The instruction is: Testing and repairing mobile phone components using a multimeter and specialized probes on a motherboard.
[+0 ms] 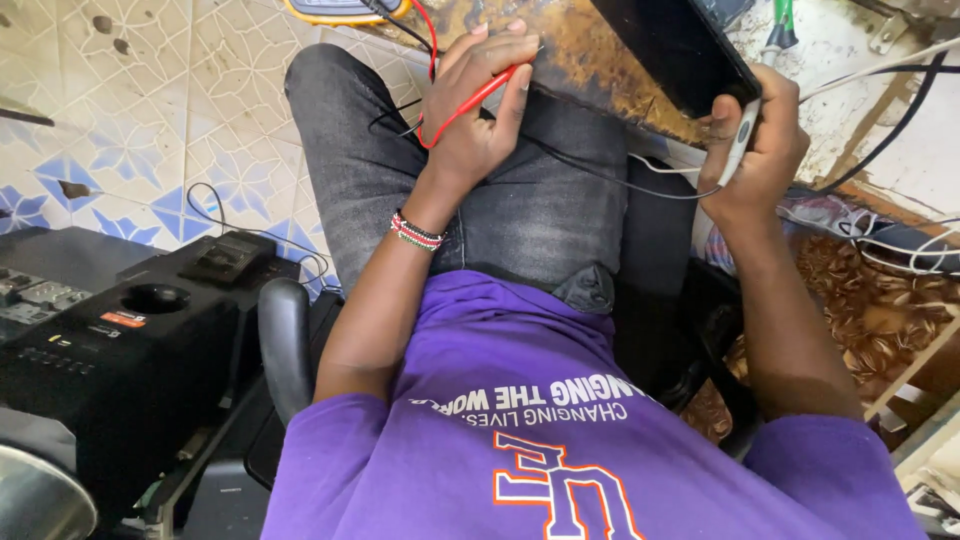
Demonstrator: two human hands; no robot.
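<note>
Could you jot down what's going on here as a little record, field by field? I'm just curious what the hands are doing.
Left hand: pinches a red test probe against the table edge
Right hand: grips a white pen-shaped tool beside a black flat panel
Wrist: beaded bracelet on the left arm
Table top: a yellow meter, partly out of view
Floor side: black machine on patterned tiles
Posture: seated, grey jeans, purple shirt
</note>
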